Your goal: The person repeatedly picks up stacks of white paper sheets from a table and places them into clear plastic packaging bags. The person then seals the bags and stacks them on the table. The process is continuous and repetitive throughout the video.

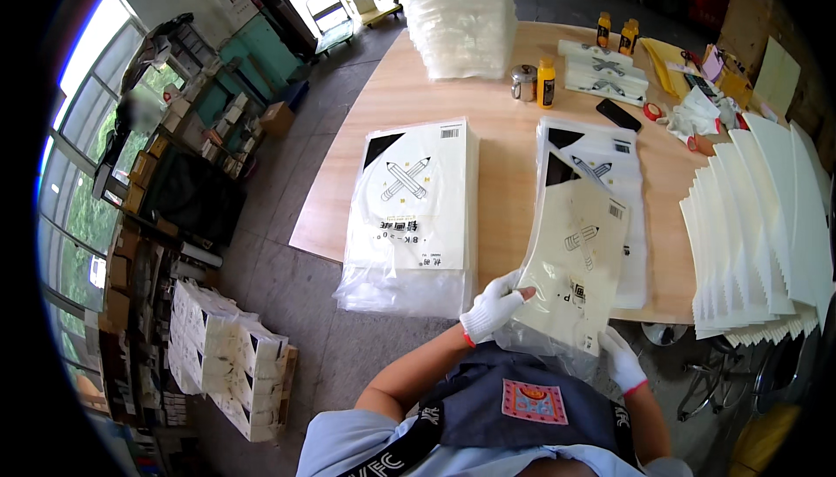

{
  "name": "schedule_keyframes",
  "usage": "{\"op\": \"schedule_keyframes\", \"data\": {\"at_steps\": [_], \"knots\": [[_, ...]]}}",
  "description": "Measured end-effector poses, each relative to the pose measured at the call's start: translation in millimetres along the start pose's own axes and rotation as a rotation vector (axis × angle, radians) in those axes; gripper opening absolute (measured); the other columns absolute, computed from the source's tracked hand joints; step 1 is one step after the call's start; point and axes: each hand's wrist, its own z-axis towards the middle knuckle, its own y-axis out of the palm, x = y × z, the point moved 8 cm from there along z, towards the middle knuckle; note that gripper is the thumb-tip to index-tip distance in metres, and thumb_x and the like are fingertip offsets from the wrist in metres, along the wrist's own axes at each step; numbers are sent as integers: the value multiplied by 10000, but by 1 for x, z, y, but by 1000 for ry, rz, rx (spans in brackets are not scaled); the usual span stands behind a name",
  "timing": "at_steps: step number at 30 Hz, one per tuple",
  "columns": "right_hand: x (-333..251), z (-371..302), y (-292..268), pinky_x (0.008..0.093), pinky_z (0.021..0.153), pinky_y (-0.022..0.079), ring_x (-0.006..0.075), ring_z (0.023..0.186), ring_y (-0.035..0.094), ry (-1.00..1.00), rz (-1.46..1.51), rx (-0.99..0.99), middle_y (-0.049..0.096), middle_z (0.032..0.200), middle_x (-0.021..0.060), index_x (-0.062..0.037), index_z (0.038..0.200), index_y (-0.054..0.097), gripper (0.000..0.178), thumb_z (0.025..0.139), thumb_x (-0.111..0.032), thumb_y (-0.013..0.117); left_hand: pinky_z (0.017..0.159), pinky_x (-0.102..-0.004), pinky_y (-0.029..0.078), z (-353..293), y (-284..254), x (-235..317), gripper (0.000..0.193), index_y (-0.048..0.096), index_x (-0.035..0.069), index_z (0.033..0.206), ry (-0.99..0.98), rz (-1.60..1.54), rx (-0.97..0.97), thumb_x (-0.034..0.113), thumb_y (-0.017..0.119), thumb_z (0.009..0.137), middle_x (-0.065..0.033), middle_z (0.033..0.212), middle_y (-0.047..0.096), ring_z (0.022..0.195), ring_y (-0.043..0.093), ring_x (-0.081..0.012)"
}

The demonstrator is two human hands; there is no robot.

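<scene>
Over the table's near edge I hold a tilted pack of cream paper in a clear plastic bag, printed with crossed pencils. My left hand, in a white knit glove with the thumb tip bare, is closed on its lower left edge. At the lower right corner, my gloved right hand grips the bag's edge, its fingers partly hidden. Loose plastic hangs at the end towards me. Beneath and behind lies a flat stack of printed clear bags. Left of it sits a stack of filled paper packs.
Fanned white paper stacks stand on the table's right. Farther back are a tall pile of plastic-wrapped packs, a metal canister, orange bottles and a black phone. Wrapped packs stand on a floor pallet at left.
</scene>
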Motion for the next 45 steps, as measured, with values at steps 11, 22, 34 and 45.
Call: {"op": "schedule_keyframes", "data": {"at_steps": [11,22,34,45], "knots": [[-54,163,250,265,892,420,146,1029,552,-263,-333,-367,613,1120,78,32,1188,559,378,925,-240,567,635,-205,499,-105,-260,30,476,466,-24,1311,308,-144,676,190,589,904,-53,910,636,778,607,-93],[17,174,269,306,726,481,217,803,630,-320,-316,-197,667,826,97,-2,959,611,259,841,-229,653,1008,-404,370,-58,-304,-84,683,217,116,1470,-197,659,584,403,471,905,-219,1422,379,1261,432,-379],[7,46,109,272,652,522,165,718,647,-80,-444,-50,665,885,118,6,1095,535,228,909,-123,555,914,-416,433,49,-20,57,381,540,104,1193,552,831,62,231,612,841,-148,1166,582,1106,538,-319],[27,7,34,292,681,523,194,766,655,-130,-276,203,661,929,138,-13,1080,541,195,928,-136,535,772,-432,469,169,124,-41,176,664,163,856,414,916,-123,310,606,778,-91,971,644,897,601,-332]]}}
